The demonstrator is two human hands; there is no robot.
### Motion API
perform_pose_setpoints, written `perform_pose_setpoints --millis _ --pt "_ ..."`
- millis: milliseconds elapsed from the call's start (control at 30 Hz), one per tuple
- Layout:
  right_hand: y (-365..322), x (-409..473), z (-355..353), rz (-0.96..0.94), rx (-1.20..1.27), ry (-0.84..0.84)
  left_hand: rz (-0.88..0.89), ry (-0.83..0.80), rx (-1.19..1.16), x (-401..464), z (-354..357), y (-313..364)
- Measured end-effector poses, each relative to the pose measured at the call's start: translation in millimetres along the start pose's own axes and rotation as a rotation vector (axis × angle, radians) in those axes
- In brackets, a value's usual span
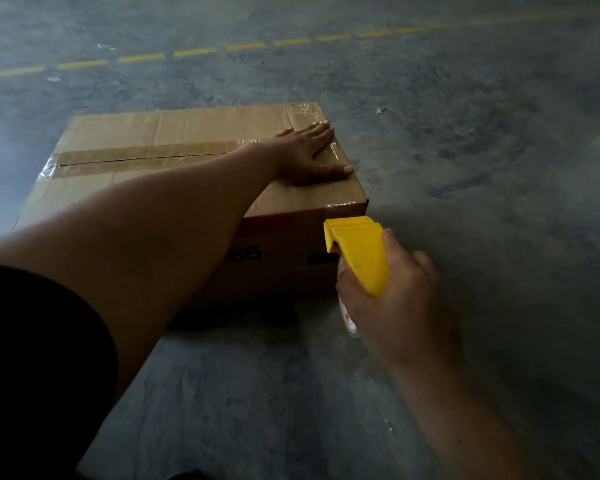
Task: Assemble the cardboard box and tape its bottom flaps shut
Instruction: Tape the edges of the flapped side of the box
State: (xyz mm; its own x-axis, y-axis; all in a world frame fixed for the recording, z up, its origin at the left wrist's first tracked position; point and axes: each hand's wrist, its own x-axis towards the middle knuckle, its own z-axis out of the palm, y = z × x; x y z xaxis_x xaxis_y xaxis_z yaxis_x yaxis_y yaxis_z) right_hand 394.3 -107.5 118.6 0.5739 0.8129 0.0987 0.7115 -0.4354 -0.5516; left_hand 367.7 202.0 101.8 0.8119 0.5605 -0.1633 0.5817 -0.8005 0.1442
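Head view: right hand (392, 299) hides most of tape dispenser (359, 254)

Left hand (307, 155) flat on taped cardboard box (174, 174), right hand (392, 299) gripping yellow tape dispenser (359, 256)

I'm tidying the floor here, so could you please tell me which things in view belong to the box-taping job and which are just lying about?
Part of the job:
- box, with tape over its seam
- yellow dispenser, held by the right hand
- left hand, flat on the box top

Just lying about:
- small scraps on the floor
- dashed yellow line
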Motion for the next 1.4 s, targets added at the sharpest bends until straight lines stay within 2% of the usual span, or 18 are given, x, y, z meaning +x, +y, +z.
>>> perform_pose_setpoints --millis 267,400,667,800,900,1067,1133,1233,1300,1333,1400 --pt "15.3 16.3 11.8 0.027 0.107 0.0 0.01 -0.006 0.006 -8.6 0.7 7.9" --pt "26.3 10.4 20.6 0.11 0.149 -0.075 0.007 -0.016 0.002 -12.3 1.6 8.4" --pt "25.7 14.7 9.1 0.014 0.105 -0.007 -0.019 0.025 -0.03 -12.8 0.5 11.4" --pt "24.2 11.0 -13.4 -0.029 0.025 -0.006 -0.029 0.14 -0.086 -26.2 -6.1 20.2" --pt "21.2 14.8 -34.2 -0.075 0.022 0.1 -0.016 0.218 -0.066 -35.2 -5.8 27.5" --pt "0.1 32.2 -45.9 -0.194 0.089 0.231 0.035 0.175 -0.121 -41.7 -5.7 23.2" --pt "-11.6 45.9 -42.8 -0.23 0.105 0.253 -0.008 0.228 -0.235 -50.5 -5.4 18.2" --pt "-28.1 66.6 -34.9 -0.291 0.147 0.24 -0.144 0.444 -0.531 -65.2 -12.5 12.1" --pt "-39.3 76.1 -31.1 -0.336 0.177 0.227 -0.19 0.496 -0.836 -75.0 -21.8 11.2" --pt "-45.0 79.6 -29.1 -0.356 0.185 0.222 -0.223 0.446 -1.027 -79.6 -29.1 10.8" --pt "-56.4 84.3 -25.2 -0.39 0.209 0.201 -0.294 0.196 -1.34 -88.1 -38.7 2.4"
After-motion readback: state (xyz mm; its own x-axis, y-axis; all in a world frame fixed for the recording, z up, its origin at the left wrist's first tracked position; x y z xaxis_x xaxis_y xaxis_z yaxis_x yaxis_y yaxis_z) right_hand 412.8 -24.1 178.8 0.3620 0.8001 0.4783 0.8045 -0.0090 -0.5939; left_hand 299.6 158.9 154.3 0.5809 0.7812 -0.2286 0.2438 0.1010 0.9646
